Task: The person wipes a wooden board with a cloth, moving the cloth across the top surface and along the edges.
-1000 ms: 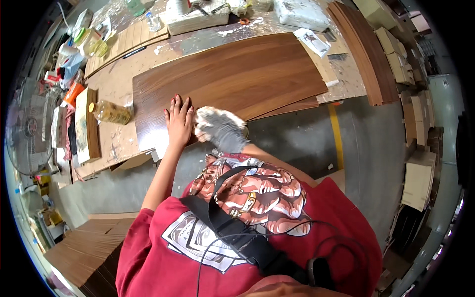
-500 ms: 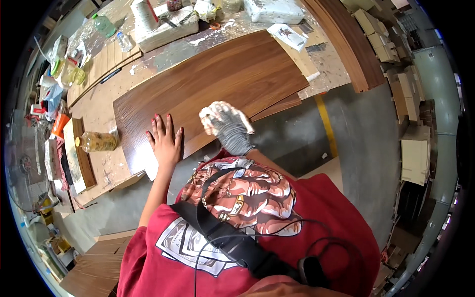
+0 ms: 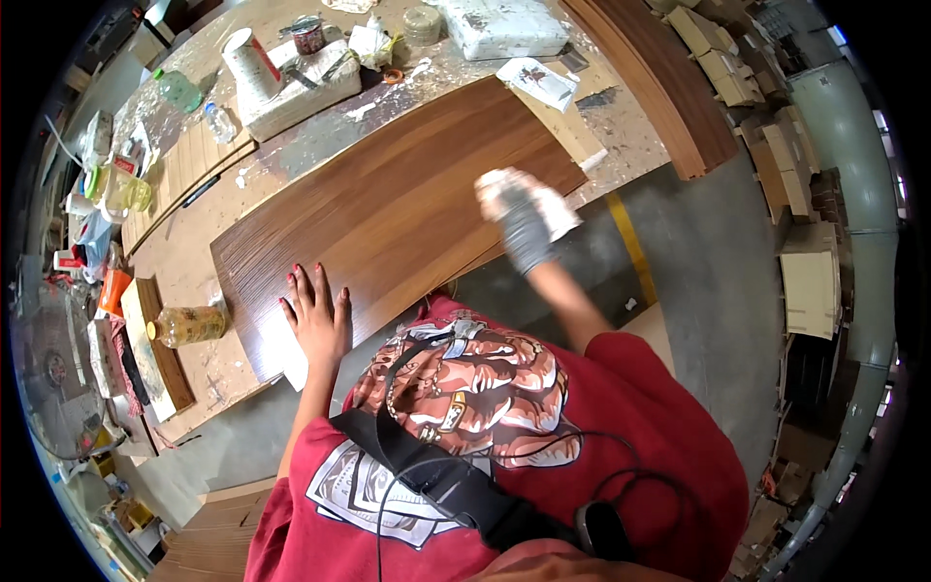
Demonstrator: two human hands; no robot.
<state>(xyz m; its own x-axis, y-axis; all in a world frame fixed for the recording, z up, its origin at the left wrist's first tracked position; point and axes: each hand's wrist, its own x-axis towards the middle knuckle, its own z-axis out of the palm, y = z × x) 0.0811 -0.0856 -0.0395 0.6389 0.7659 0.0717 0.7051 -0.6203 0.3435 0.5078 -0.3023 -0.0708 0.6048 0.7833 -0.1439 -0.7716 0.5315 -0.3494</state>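
A brown wood-grain board (image 3: 388, 184) lies aslant across the worktable, its near edge toward me. My left hand (image 3: 318, 315) rests flat on its near left part, fingers spread. Over the near right edge of the board, my right hand (image 3: 519, 211) wears a grey glove and grips a white cloth (image 3: 555, 211). Motion blurs that hand and the cloth somewhat. Part of another brown board shows under the near edge, below the right hand.
Left of the board, a bottle of yellowish liquid (image 3: 189, 326) lies beside a wood block (image 3: 160, 349). Behind stand a white cup (image 3: 252, 64), a paint-stained block (image 3: 305, 97) and a white packet (image 3: 538, 83). Long brown planks (image 3: 659, 87) lie at the far right.
My right hand with the cloth has moved right along the board, to its near right edge. My left hand stays flat on the board. The view has shifted slightly.
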